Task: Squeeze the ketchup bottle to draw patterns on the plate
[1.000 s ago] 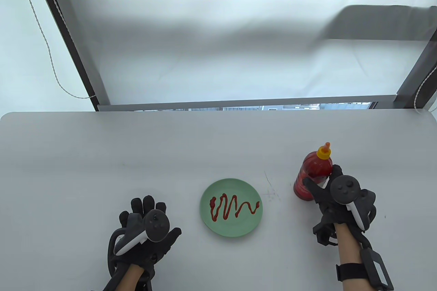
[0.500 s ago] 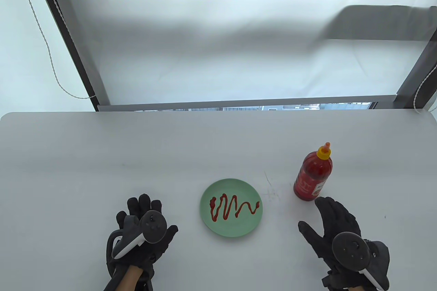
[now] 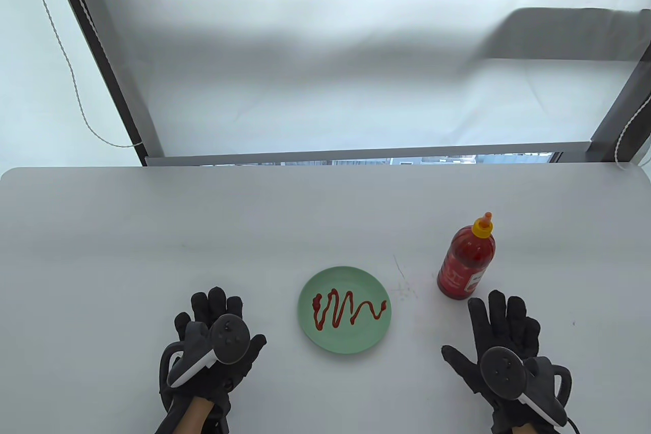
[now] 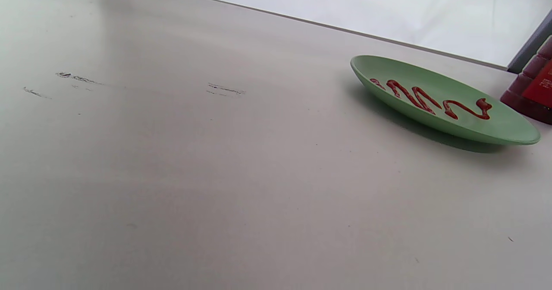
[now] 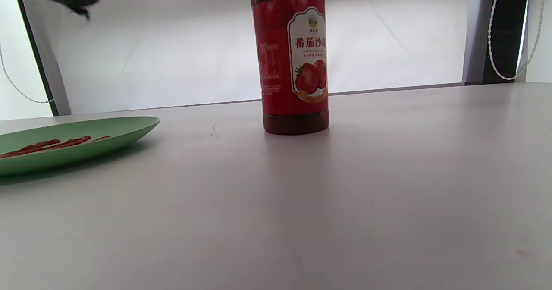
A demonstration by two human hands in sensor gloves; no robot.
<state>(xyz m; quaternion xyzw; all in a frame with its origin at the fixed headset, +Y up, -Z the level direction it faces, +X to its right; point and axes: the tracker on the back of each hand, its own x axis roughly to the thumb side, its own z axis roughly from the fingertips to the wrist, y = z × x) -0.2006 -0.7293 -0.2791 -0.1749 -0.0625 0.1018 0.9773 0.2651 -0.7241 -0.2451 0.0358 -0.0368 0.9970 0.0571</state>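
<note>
Red ketchup bottle point(image 3: 466, 263) is stood upright on the table point(image 3: 152, 230), its label printed with tomatoes and the characters 番茄沙; its cap is cut off in the right wrist view. Just behind it the right hand point(image 3: 501, 357) is laid flat, fingers spread, holding nothing. Left of the bottle, a red squiggle is seen on the green plate point(image 3: 344, 273). Beyond it the left hand point(image 3: 213, 347) is rested open.

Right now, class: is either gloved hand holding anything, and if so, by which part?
Nothing is held. The left hand and right hand lie spread on the table, apart from the upright ketchup bottle and the plate.
</note>
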